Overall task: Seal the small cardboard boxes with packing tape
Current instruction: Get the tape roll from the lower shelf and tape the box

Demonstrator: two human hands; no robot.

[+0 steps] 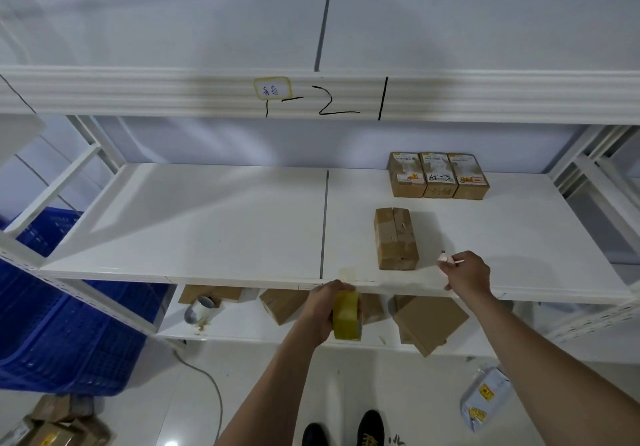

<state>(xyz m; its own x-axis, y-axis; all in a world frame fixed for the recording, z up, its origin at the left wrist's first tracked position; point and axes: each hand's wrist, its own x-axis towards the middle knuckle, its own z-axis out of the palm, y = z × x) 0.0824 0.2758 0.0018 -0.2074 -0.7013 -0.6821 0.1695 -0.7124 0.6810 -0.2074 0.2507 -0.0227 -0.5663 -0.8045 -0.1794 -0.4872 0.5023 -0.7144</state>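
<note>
Shelf (194, 224) white, carrying boxes on right half. Blue crate (65, 314) sitting at left, on floor. Three labelled boxes (438, 175) standing in row at back right, touching. Unsealed box (395, 237) lying nr front edge, top seam showing, just left of right hand. Left hand (323, 314) gripping yellowish tape roll (346, 315) below shelf edge, fingers curling round it. Right hand (465, 272) hovering over shelf, pinching small pale cutter (446, 259).
</note>
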